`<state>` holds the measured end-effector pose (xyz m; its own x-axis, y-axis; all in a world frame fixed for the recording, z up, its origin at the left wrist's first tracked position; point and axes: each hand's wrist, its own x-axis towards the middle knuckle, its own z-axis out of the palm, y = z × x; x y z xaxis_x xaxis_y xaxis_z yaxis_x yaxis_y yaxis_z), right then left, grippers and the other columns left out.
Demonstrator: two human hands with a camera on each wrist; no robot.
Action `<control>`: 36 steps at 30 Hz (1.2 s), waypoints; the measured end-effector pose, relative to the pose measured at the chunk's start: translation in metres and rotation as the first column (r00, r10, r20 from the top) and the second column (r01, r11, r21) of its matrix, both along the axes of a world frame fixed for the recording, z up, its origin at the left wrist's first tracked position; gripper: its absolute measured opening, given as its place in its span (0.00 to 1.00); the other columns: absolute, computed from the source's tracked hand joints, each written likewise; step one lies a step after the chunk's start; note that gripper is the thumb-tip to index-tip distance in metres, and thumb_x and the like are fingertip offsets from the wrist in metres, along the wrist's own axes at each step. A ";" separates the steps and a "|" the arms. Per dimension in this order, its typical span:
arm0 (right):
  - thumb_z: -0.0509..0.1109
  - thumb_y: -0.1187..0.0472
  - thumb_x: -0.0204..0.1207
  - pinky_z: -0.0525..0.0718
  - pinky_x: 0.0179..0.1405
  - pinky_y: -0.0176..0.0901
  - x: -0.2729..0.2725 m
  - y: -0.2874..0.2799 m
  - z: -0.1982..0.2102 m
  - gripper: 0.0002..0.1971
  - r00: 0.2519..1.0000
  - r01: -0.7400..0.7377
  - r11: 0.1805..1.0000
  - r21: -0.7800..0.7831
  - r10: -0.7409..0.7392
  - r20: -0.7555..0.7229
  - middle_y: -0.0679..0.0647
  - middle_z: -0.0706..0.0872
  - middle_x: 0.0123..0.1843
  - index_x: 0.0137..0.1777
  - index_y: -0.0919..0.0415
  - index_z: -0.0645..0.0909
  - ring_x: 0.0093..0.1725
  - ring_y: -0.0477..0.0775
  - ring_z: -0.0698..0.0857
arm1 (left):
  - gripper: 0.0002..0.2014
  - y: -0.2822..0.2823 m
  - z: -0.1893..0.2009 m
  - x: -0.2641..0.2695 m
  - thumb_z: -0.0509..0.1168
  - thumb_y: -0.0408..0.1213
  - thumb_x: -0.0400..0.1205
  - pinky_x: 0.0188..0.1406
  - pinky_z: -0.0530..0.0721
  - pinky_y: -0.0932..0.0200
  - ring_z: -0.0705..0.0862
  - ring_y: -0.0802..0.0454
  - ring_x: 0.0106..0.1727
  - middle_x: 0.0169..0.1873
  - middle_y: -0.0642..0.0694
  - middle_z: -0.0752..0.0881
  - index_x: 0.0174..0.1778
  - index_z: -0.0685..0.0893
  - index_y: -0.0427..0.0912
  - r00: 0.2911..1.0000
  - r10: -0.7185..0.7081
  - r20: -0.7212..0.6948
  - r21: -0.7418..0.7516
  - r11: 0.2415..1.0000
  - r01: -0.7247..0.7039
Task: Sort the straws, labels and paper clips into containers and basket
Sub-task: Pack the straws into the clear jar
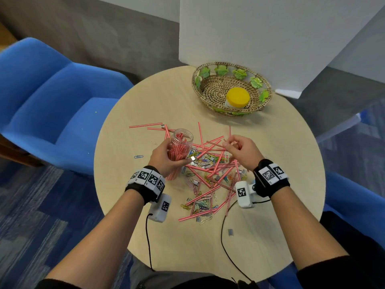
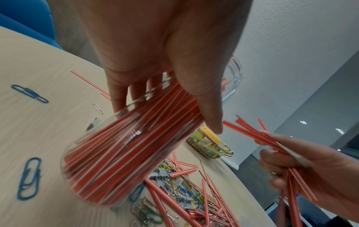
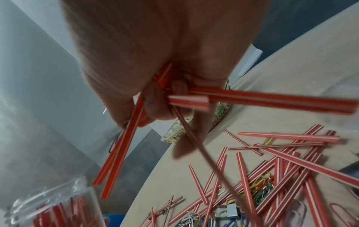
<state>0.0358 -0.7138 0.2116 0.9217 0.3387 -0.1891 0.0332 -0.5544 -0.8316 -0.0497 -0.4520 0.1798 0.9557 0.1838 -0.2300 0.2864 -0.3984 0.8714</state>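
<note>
The left hand (image 1: 166, 156) gripped the clear jar (image 1: 179, 147) of straws; the right hand (image 1: 241, 152) pinched several straws (image 3: 124, 147).

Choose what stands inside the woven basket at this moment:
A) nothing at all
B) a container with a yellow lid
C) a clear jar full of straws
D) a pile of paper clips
B: the head view shows only a container with a yellow lid in the woven basket; the left hand holds the clear jar of straws over the table.

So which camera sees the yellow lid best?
The head view: the yellow lid shows whole, on a container inside the basket. The left wrist view catches it edge-on, partly behind the left hand; the right wrist view shows none of it.
</note>
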 end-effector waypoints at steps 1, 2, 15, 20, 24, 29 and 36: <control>0.71 0.51 0.81 0.79 0.29 0.43 -0.001 0.001 0.003 0.13 1.000 0.006 0.999 0.032 -0.006 -0.001 0.43 0.72 0.22 0.43 0.61 0.81 0.20 0.43 0.76 | 0.36 0.000 -0.001 0.000 0.85 0.52 0.64 0.58 0.87 0.49 0.87 0.48 0.55 0.53 0.49 0.87 0.66 0.80 0.46 1.000 -0.006 -0.003 0.004 1.000 0.006; 0.74 0.50 0.79 0.79 0.31 0.41 -0.001 0.002 0.003 0.12 1.000 0.018 0.999 0.033 -0.018 0.013 0.42 0.76 0.25 0.43 0.59 0.82 0.23 0.41 0.78 | 0.36 0.000 -0.001 0.000 0.84 0.52 0.64 0.58 0.88 0.49 0.87 0.48 0.55 0.54 0.49 0.87 0.66 0.80 0.46 1.000 -0.009 -0.006 0.006 1.000 0.009; 0.58 0.34 0.83 0.59 0.25 0.40 0.014 0.008 0.017 0.27 0.947 0.284 0.951 0.121 -0.259 -0.189 0.48 0.64 0.28 0.30 0.53 0.66 0.27 0.47 0.60 | 0.37 0.006 0.005 -0.006 0.85 0.49 0.64 0.55 0.84 0.56 0.85 0.53 0.52 0.50 0.55 0.85 0.66 0.78 0.47 1.000 0.015 0.026 -0.031 0.999 -0.014; 0.57 0.53 0.89 0.61 0.17 0.32 0.015 -0.006 0.020 0.17 0.900 0.362 0.904 0.228 -0.275 -0.338 0.51 0.76 0.31 0.40 0.58 0.78 0.26 0.45 0.68 | 0.39 0.004 0.005 -0.005 0.85 0.51 0.64 0.59 0.85 0.54 0.85 0.52 0.55 0.56 0.51 0.87 0.69 0.78 0.47 0.999 -0.009 0.034 -0.041 0.999 0.010; 0.53 0.59 0.90 0.60 0.14 0.32 0.012 -0.021 -0.005 0.13 0.853 0.398 0.902 0.165 -0.298 -0.429 0.47 0.65 0.27 0.56 0.57 0.80 0.20 0.41 0.61 | 0.38 0.002 0.002 -0.002 0.85 0.51 0.65 0.60 0.85 0.51 0.86 0.50 0.56 0.56 0.50 0.87 0.69 0.78 0.48 0.999 -0.019 0.034 -0.030 0.999 0.020; 0.64 0.57 0.81 0.69 0.24 0.40 0.023 -0.026 -0.027 0.07 0.797 0.434 0.867 -0.244 -0.496 -0.344 0.51 0.73 0.31 0.50 0.61 0.79 0.26 0.49 0.70 | 0.39 0.000 -0.003 0.001 0.85 0.51 0.64 0.63 0.86 0.46 0.86 0.50 0.58 0.57 0.50 0.88 0.70 0.78 0.47 0.999 -0.033 0.021 -0.038 0.999 0.034; 0.83 0.44 0.66 0.83 0.45 0.48 0.024 -0.016 -0.047 0.31 0.953 0.156 0.688 -0.709 -0.294 -0.075 0.63 0.86 0.52 0.61 0.63 0.81 0.47 0.64 0.86 | 0.41 -0.001 -0.005 0.006 0.85 0.52 0.64 0.65 0.85 0.44 0.86 0.49 0.60 0.58 0.50 0.88 0.71 0.78 0.46 0.999 -0.051 0.014 -0.039 0.998 0.051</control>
<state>0.0597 -0.7303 0.1647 0.8818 -0.1635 -0.4423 -0.2715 -0.9429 -0.1928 -0.0438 -0.4534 0.1748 0.9666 0.1260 -0.2232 0.2547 -0.3776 0.8902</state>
